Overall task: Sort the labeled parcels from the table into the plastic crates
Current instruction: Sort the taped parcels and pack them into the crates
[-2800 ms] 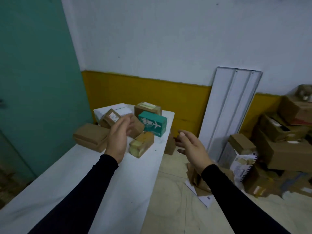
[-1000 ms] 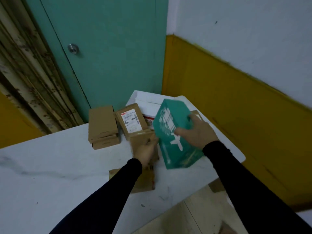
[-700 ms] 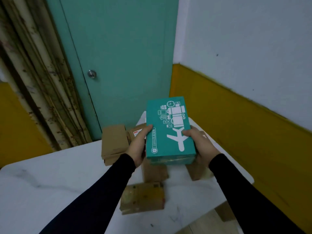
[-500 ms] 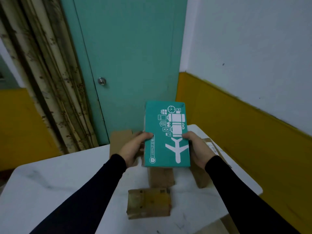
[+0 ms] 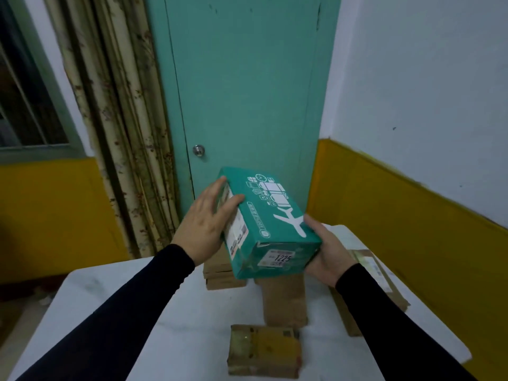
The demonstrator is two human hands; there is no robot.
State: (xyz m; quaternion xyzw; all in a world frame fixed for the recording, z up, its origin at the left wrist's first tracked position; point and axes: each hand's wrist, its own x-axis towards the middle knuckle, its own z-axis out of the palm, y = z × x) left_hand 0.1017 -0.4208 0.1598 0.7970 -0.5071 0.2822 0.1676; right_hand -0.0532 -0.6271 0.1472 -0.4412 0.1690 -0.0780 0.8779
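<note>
A teal rectangular cardboard parcel [image 5: 270, 225] printed with white luggage icons and a white aeroplane is held in the air above the white marbled surface [image 5: 176, 320], tilted so that its near end faces the camera. That near end carries a small white sticker reading 1225, and a longer white shipping label runs along its left side. The left hand [image 5: 206, 224] lies flat against that left side, its grip loose, fingers straight and spread over the label, the thumb reaching onto the top edge. The right hand [image 5: 327, 253] cups the near right corner from below and the side, its grip closed around the parcel, fingers curled under it and the thumb on the top face beside the aeroplane print. Both arms wear black sleeves. Beneath the lifted parcel, a plain brown cardboard box [image 5: 284, 302] rests on the surface, and just nearer the camera lies a small brown box wrapped in yellowish tape [image 5: 264, 351]. A stack of flat brown cartons [image 5: 224, 276] sits behind the left wrist, partly hidden by it. A larger flat brown carton with a white label [image 5: 379, 279] lies to the right, partly covered by the right forearm. Behind the surface stand a teal door with a round metal knob [image 5: 198, 150], stained cream curtains [image 5: 121, 133], and walls painted white above a yellow band.
</note>
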